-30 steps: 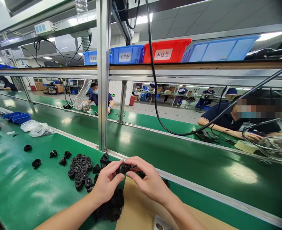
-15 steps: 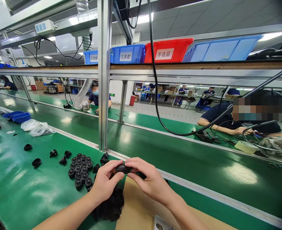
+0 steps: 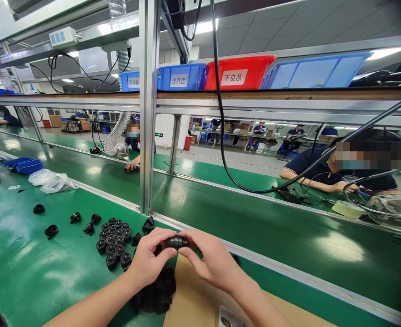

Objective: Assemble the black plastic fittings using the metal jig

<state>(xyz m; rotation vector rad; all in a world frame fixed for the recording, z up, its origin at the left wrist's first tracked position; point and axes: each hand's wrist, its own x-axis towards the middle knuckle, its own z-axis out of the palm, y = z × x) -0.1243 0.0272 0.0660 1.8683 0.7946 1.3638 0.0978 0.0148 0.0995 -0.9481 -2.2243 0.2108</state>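
Between my two hands is a black round plastic part [image 3: 176, 242] with a narrower end toward the right. My left hand [image 3: 152, 254] grips its wide left end between thumb and fingers. The fingers and thumb of my right hand [image 3: 207, 254] close on its narrow right end. Left of my hands, a cluster of black round parts [image 3: 114, 240] stands on the green mat, their ringed tops facing up. Below my left wrist is a dark heap of black parts [image 3: 157, 290], partly hidden by my forearm.
Brown cardboard [image 3: 193, 295] lies under my right arm, with a metal tray [image 3: 229, 318] on it. Loose black parts [image 3: 52, 231], a plastic bag [image 3: 53, 180] and blue bins [image 3: 29, 166] are at left. A metal post [image 3: 146, 113] rises ahead; a cable [image 3: 223, 136] hangs down. Co-workers sit opposite.
My right fingers have shifted slightly back to the right, so more of the black part shows. Across the line, a co-worker's hand has come forward onto the green belt.
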